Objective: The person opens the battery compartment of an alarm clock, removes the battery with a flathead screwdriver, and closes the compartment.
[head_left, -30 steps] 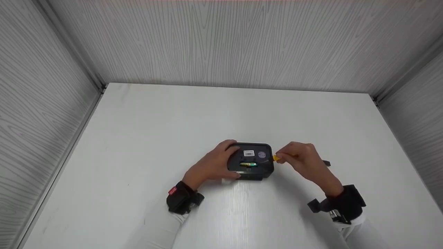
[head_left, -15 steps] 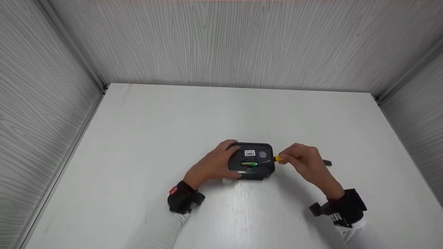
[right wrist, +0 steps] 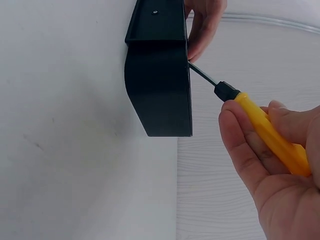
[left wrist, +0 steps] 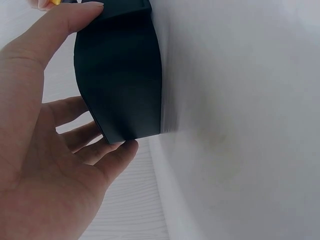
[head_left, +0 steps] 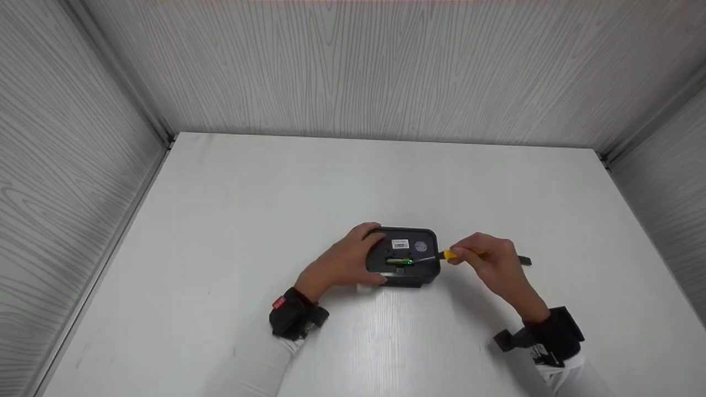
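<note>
A black box-shaped device [head_left: 427,267] lies on the table with its labelled side up in the head view. A green battery [head_left: 399,262] sits in a recess of that side. My left hand [head_left: 346,256] grips the device's left end, thumb on the near edge and fingers over the far one. My right hand [head_left: 491,264] holds a screwdriver [right wrist: 270,132] by its yellow handle between thumb and fingers. Its thin shaft reaches over the device toward the battery's right end. Whether the tip touches the battery is too small to tell.
The device stands on a white table [head_left: 265,193] with grey wood-grain panels [head_left: 353,71] behind and at both sides. A small dark flat piece [head_left: 525,260] shows just right of the right hand, partly hidden by it.
My right hand has drawn back slightly to the right with the screwdriver, and more of its yellow handle shows. The left hand keeps its grip on the device.
</note>
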The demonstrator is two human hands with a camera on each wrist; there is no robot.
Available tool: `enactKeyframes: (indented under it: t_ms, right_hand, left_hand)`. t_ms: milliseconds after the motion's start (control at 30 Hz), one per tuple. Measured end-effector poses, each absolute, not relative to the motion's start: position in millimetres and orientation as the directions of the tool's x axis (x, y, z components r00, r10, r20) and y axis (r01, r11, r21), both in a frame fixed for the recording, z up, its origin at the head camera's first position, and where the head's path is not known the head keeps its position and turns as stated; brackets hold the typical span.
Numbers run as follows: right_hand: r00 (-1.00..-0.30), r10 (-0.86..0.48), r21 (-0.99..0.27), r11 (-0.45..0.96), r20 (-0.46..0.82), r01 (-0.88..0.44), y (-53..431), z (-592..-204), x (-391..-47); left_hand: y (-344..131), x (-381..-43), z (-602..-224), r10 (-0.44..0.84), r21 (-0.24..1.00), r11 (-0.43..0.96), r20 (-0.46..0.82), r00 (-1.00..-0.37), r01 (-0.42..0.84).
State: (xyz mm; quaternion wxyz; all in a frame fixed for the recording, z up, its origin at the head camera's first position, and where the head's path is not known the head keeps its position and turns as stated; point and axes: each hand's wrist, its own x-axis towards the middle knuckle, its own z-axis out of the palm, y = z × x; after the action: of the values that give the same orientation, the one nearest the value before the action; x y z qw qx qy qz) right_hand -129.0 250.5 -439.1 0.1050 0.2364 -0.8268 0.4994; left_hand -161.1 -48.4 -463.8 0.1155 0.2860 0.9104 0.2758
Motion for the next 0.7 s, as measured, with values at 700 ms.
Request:
enactKeyframes:
  t_ms: [700]
  right_hand:
    - [-0.868, -0.255, -0.805, 0.331, 0.427, -0.493, 258.1, -456.2, -127.5]
  left_hand:
    - [-49.5, -159.3, -462.7, 0.577, 0.581, 0.685, -0.066, -0.814, 0.439]
